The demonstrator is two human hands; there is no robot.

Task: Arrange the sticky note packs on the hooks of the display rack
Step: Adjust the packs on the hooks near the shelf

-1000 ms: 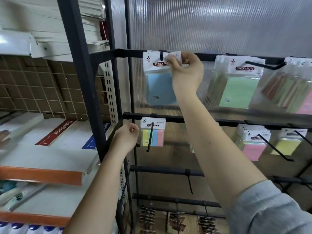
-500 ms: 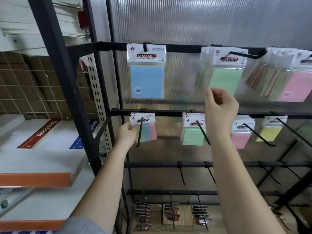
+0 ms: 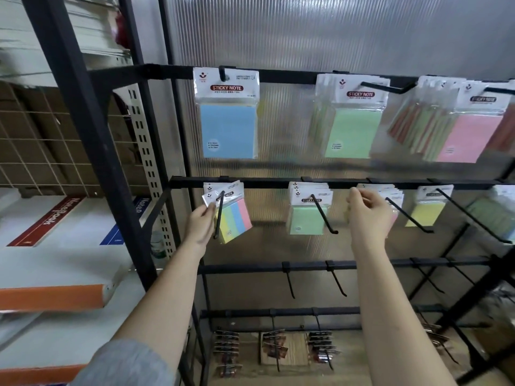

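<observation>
Striped pack (image 3: 233, 218) – left grip (image 3: 199, 225) pinches header | right grip (image 3: 366, 214) – curled, contents unclear

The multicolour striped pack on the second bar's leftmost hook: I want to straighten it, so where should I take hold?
Pinch the white header card of the striped pack from its left edge, as the left hand does. The hook runs down across its front, and the card is flat and stiff, probably easier to steer than the film.

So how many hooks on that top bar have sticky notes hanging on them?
3: blue pack at left, green packs in the middle, pink packs at right. More may lie beyond the right edge.
</observation>
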